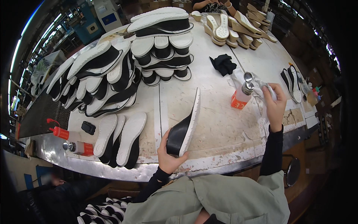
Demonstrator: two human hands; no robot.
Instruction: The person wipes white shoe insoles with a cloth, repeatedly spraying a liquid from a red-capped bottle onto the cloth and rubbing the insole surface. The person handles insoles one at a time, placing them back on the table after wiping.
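My left hand (169,155) grips a black-and-white wedge shoe sole (183,130) by its thick heel end, the toe pointing up and away from me. Out to the right, the fingers of my right hand (274,98) are closed on a white cloth (257,83) lying on the table. Just left of that cloth stands a clear bottle (241,98) with an orange label and a metal flip top, its lid raised. Several more wedge soles (130,136) rest side by side to the left of my left hand.
Tall stacks of black-and-white soles (160,44) fill the table's back left. Beige wedge soles (223,28) are piled at the far side, near another person (216,5). A black cloth (223,64) lies mid-table. At left are a second bottle (80,148) and a red-capped bottle (59,132).
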